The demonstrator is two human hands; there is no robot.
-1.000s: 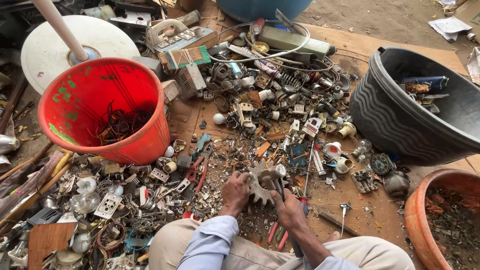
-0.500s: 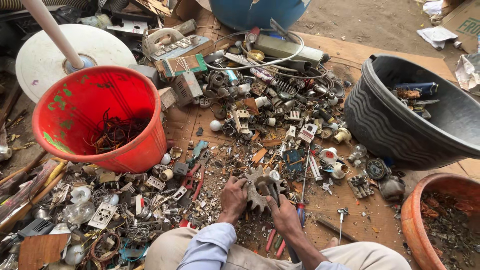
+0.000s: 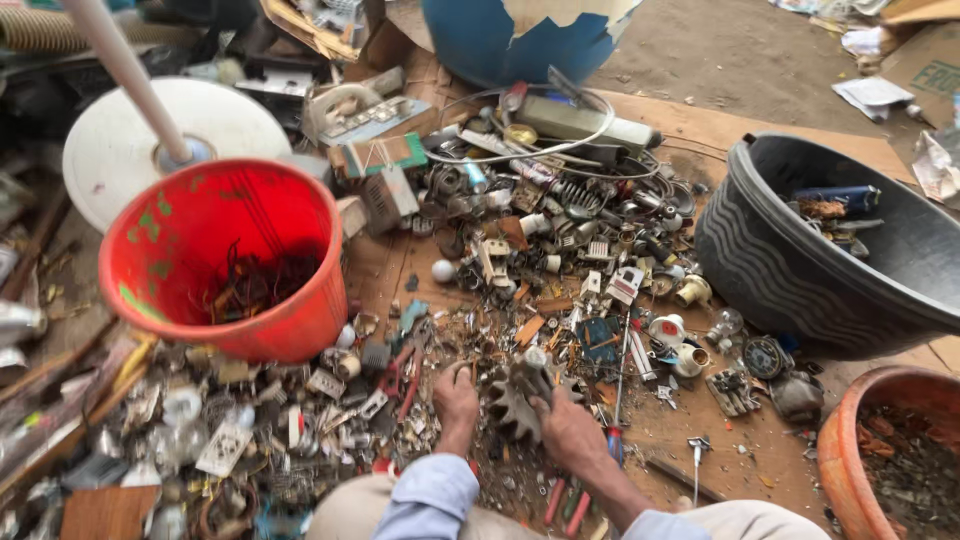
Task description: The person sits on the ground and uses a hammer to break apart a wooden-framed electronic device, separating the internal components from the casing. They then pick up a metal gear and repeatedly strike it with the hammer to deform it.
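Observation:
My left hand and my right hand both grip a grey finned metal part, star-shaped like a heat sink, low in the middle of the head view. The part is held just above a heap of small scrap: sockets, springs, wires and circuit bits spread over brown cardboard. Red-handled pliers lie just left of my left hand. My light blue sleeves show at the bottom edge.
A red plastic bucket with dark wires inside stands at left. A black ribbed tub sits at right, an orange pot at bottom right. A white disc with a pole and a blue barrel are behind.
The camera has shifted slightly, so the scene sits a little lower and right. Both hands stay on the finned part, turning it a little between them.

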